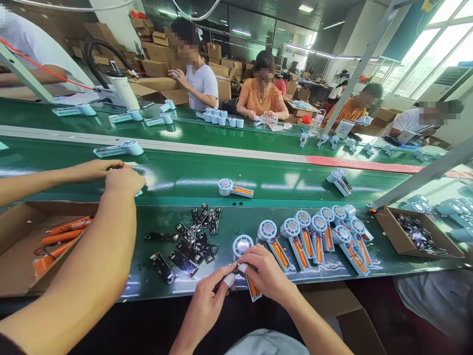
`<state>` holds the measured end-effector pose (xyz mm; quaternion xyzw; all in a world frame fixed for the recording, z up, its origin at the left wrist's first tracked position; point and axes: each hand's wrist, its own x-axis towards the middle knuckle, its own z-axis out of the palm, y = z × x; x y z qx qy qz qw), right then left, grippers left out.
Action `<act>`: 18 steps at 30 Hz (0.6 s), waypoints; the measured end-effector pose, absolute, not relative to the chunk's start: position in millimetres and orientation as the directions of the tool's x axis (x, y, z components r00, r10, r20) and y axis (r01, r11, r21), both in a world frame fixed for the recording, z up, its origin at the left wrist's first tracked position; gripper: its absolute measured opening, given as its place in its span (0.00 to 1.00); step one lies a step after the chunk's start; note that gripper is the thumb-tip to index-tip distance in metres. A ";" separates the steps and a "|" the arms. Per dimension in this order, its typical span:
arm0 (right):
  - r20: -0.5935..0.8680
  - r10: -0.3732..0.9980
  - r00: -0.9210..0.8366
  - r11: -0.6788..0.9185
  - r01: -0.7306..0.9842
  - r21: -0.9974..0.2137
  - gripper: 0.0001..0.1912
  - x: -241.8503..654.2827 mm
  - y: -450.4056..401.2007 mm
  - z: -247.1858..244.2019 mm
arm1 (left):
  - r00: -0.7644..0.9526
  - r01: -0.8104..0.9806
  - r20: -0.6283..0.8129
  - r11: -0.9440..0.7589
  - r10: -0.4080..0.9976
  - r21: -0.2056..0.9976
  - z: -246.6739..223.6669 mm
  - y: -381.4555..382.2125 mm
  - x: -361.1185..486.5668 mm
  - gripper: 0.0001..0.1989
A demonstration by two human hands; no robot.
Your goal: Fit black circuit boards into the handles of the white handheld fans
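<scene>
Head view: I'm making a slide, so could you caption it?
Left hand and right hand work close together at a green bench, near loose black boards and pale-blue fan units.

I see white covers (229, 281) on digits of the left hand (211, 292) and right hand (266, 270), bare forearms (314, 320), pale grey clothing (264, 344).

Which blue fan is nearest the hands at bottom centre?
The leftmost fan on the near bench; the right hand partly covers it, but none of the others.
</scene>
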<state>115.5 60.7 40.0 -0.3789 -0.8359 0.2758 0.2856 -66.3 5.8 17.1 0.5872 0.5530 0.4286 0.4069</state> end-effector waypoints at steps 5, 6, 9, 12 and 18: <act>0.271 0.829 -0.490 0.500 0.431 -0.751 0.10 114.8 60.3 41.2 | 0.017 0.202 -0.021 0.017 1.000 0.979 15.2 10.3 -67.5 0.16; 0.264 0.851 -0.455 0.470 0.433 -0.769 0.10 117.5 59.3 40.7 | -0.011 0.201 -0.044 0.045 0.999 0.979 13.4 9.7 -67.0 0.16; 0.170 0.943 -0.287 0.312 0.574 -0.757 0.13 132.5 53.4 40.3 | -0.071 0.256 -0.100 0.115 0.992 0.960 6.3 5.6 -65.6 0.21; 0.019 0.976 -0.217 0.172 0.717 -0.676 0.17 147.5 45.6 41.3 | -0.052 0.328 -0.090 0.102 0.995 0.939 0.8 0.3 -64.1 0.23; 0.132 0.937 -0.323 0.313 0.612 -0.727 0.14 140.6 41.5 35.8 | -0.055 0.506 0.065 -0.028 0.996 0.862 -0.7 -6.7 -54.8 0.21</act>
